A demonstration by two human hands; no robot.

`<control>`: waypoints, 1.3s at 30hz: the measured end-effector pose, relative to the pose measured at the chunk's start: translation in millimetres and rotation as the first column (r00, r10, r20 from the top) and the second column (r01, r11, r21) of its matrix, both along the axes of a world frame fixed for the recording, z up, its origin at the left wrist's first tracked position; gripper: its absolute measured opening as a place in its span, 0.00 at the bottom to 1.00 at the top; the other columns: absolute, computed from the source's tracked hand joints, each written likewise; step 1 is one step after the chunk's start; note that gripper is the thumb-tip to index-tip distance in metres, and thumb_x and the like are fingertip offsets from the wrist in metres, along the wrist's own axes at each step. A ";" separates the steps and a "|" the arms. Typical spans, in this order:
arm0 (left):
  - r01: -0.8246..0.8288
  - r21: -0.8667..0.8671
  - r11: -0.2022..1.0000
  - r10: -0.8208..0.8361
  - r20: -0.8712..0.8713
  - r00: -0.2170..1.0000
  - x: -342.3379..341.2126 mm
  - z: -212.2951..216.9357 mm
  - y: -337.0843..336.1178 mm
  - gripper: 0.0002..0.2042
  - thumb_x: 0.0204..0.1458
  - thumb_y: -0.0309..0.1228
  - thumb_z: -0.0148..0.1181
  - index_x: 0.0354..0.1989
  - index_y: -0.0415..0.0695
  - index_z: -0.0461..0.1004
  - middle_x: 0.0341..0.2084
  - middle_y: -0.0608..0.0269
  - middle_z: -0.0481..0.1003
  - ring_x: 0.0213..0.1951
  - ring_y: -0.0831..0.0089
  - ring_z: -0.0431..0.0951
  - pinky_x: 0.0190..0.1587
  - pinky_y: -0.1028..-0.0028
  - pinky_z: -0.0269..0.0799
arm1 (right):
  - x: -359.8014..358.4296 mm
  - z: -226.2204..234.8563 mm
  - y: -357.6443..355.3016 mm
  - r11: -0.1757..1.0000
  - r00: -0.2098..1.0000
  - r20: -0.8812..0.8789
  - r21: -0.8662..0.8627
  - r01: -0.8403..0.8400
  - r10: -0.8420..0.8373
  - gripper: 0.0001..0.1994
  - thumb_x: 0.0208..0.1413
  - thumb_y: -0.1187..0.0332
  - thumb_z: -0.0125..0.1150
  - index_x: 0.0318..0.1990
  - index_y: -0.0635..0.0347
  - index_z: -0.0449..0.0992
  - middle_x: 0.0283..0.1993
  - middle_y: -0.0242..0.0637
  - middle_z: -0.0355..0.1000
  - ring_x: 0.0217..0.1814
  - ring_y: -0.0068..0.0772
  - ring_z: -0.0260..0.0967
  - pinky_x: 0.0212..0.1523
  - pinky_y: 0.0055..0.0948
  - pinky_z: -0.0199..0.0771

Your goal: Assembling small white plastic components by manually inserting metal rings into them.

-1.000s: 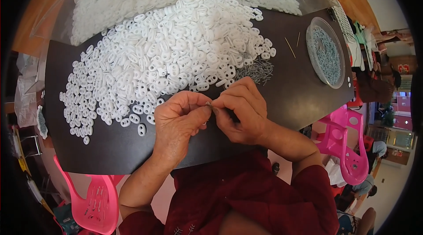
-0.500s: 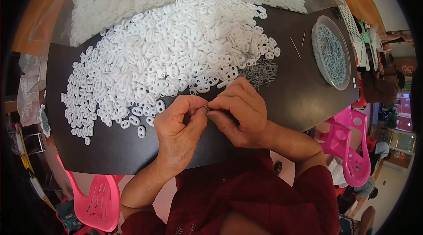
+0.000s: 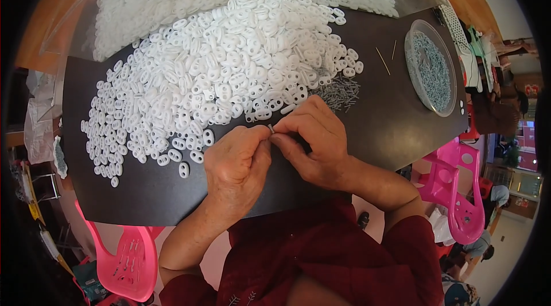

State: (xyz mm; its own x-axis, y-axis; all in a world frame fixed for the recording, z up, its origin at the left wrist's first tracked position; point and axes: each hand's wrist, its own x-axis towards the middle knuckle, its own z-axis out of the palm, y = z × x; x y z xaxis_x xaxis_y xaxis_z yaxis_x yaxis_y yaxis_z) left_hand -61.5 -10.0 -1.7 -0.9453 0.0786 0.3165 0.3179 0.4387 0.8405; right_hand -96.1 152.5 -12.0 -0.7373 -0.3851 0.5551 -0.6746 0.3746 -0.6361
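Observation:
My left hand (image 3: 238,157) and my right hand (image 3: 313,144) meet over the near middle of the dark table, fingertips pinched together. Between them is a small grey screw-like piece (image 3: 271,128), mostly covered by the fingers. Just beyond my right hand lies a small heap of grey screws (image 3: 340,92). A large pile of white oval plastic pieces with two holes (image 3: 229,59) spreads beyond and to the left of my hands. A few loose white ovals (image 3: 183,170) lie near my left wrist.
A clear round tub (image 3: 411,68) of blue-grey small parts stands at the right, with two thin sticks (image 3: 383,60) beside it. Bags of white pieces (image 3: 160,4) lie at the back. Pink chairs (image 3: 135,260) flank the table; people sit farther off at the right.
My fingertips have shifted slightly upward and the left fingers have closed in more. Less of the grey piece shows between them, and it is turned differently.

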 end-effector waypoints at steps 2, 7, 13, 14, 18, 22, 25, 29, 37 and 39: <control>-0.002 -0.024 1.000 0.001 -0.015 1.000 0.0 -2.3 0.4 0.08 0.42 0.14 0.58 0.32 0.38 0.74 0.17 0.57 0.68 0.19 0.63 0.70 0.22 0.69 0.64 | -0.1 0.2 -0.4 1.000 1.000 -0.007 0.009 0.006 -0.006 0.11 0.37 0.82 0.66 0.31 0.61 0.73 0.27 0.35 0.68 0.27 0.35 0.63 0.27 0.30 0.61; -0.052 -0.108 0.993 0.042 -0.098 0.994 0.1 -1.3 0.7 0.09 0.42 0.15 0.60 0.33 0.38 0.74 0.17 0.57 0.66 0.20 0.61 0.69 0.22 0.67 0.62 | -2.0 0.5 4.1 0.993 0.996 -0.056 0.088 0.074 -0.069 0.11 0.38 0.82 0.65 0.32 0.61 0.73 0.28 0.36 0.69 0.28 0.37 0.63 0.28 0.31 0.63; -0.128 0.084 0.988 0.125 0.032 0.992 2.1 5.6 -4.6 0.07 0.47 0.18 0.61 0.36 0.37 0.73 0.21 0.59 0.68 0.22 0.68 0.69 0.26 0.74 0.65 | -6.3 3.8 13.2 0.976 0.977 -0.141 0.127 0.179 -0.160 0.11 0.38 0.82 0.64 0.32 0.61 0.75 0.29 0.35 0.70 0.29 0.37 0.64 0.29 0.30 0.64; -0.155 0.130 0.979 0.148 0.056 0.987 1.8 7.1 -5.5 0.08 0.48 0.19 0.61 0.37 0.37 0.73 0.23 0.60 0.68 0.24 0.71 0.68 0.28 0.76 0.65 | -7.4 5.5 13.6 0.977 0.976 -0.148 0.117 0.180 -0.162 0.11 0.38 0.82 0.65 0.32 0.61 0.75 0.29 0.35 0.70 0.29 0.37 0.64 0.29 0.30 0.64; -0.210 0.217 0.953 0.183 0.139 0.973 2.8 4.4 -6.9 0.08 0.50 0.21 0.60 0.39 0.37 0.73 0.25 0.63 0.68 0.27 0.75 0.67 0.31 0.78 0.65 | -9.2 10.0 17.2 0.983 0.987 -0.128 0.148 0.112 -0.094 0.11 0.38 0.81 0.66 0.32 0.59 0.76 0.29 0.35 0.70 0.29 0.37 0.64 0.28 0.31 0.64; -0.230 0.226 0.947 0.205 0.127 0.970 2.5 2.5 -6.2 0.09 0.50 0.21 0.61 0.39 0.36 0.73 0.25 0.65 0.67 0.27 0.77 0.66 0.31 0.79 0.64 | -5.1 10.0 10.7 0.985 0.996 -0.076 0.171 -0.024 0.037 0.12 0.36 0.78 0.68 0.32 0.58 0.75 0.28 0.34 0.68 0.29 0.37 0.63 0.28 0.31 0.63; -0.235 0.352 0.906 0.184 0.175 0.967 0.7 3.3 -6.0 0.08 0.51 0.23 0.61 0.39 0.37 0.74 0.25 0.68 0.67 0.27 0.80 0.65 0.31 0.80 0.63 | 2.3 5.8 6.0 0.966 0.992 -0.120 0.257 -0.015 0.047 0.14 0.34 0.74 0.70 0.31 0.59 0.74 0.29 0.34 0.65 0.31 0.38 0.62 0.30 0.34 0.63; -0.208 0.293 0.933 0.173 0.143 0.975 1.1 2.4 -5.1 0.07 0.51 0.24 0.60 0.39 0.37 0.74 0.25 0.70 0.66 0.27 0.81 0.63 0.31 0.82 0.60 | 14.3 -3.0 -2.2 0.922 0.950 -0.306 0.382 0.071 0.054 0.11 0.36 0.71 0.64 0.30 0.62 0.71 0.27 0.37 0.59 0.32 0.39 0.59 0.32 0.37 0.61; -0.115 0.314 0.942 0.080 0.120 0.990 5.1 -2.9 -4.4 0.09 0.52 0.21 0.59 0.42 0.37 0.74 0.30 0.72 0.68 0.30 0.84 0.63 0.35 0.85 0.60 | 19.0 -8.8 -3.5 0.880 0.892 -0.452 0.430 0.203 0.014 0.07 0.35 0.68 0.52 0.23 0.62 0.66 0.23 0.36 0.56 0.30 0.37 0.56 0.32 0.35 0.58; -0.174 0.414 0.894 0.101 0.192 0.976 2.8 -3.2 2.0 0.13 0.51 0.21 0.59 0.47 0.36 0.72 0.32 0.71 0.68 0.31 0.83 0.64 0.36 0.84 0.61 | 17.2 -11.7 2.6 0.923 0.881 -0.472 0.326 0.205 -0.029 0.07 0.36 0.68 0.52 0.23 0.61 0.65 0.23 0.37 0.56 0.30 0.37 0.56 0.32 0.35 0.58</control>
State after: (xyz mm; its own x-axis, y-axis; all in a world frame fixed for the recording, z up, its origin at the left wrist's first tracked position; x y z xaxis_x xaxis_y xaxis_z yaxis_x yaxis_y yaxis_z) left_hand -58.6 -8.1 -4.9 -0.9775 -0.1636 0.1328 0.1251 0.0563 0.9905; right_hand -79.0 155.1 -23.8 -0.4921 -0.5473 0.6770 -0.7885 0.6097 -0.0803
